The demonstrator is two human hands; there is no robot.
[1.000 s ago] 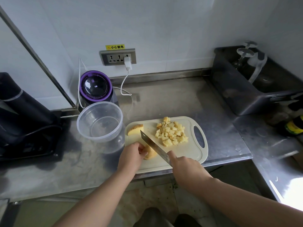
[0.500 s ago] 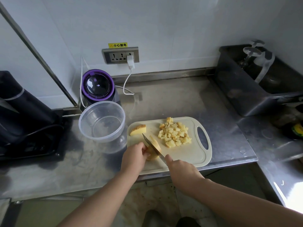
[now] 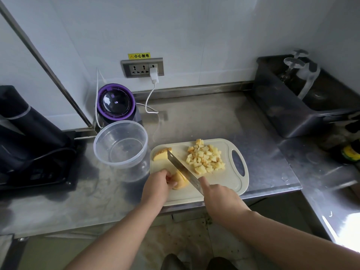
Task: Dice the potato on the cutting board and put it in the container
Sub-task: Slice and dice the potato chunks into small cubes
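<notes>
A pale cutting board (image 3: pixel 231 184) lies on the steel counter near its front edge. My left hand (image 3: pixel 157 185) holds a potato piece (image 3: pixel 181 181) down on the board with curled fingers. My right hand (image 3: pixel 220 199) grips a knife (image 3: pixel 183 170), index finger along the spine, and the blade sits in the piece's right side. A heap of potato cubes (image 3: pixel 205 157) lies on the board's far right part. One uncut wedge (image 3: pixel 160 153) rests at the far left corner. Left of the board stands a clear round container (image 3: pixel 120 145) with nothing in it.
A purple-rimmed appliance (image 3: pixel 116 103) stands behind the container, its white cable running to a wall socket (image 3: pixel 143 67). A dark appliance (image 3: pixel 29 137) fills the left side. A dark tub (image 3: pixel 303 102) holding glassware sits at the far right. Bottles (image 3: pixel 350 151) stand beside it.
The knife has cut down into the potato piece under my left hand. The camera view drifted slightly; the cubes, wedge and container stay in place.
</notes>
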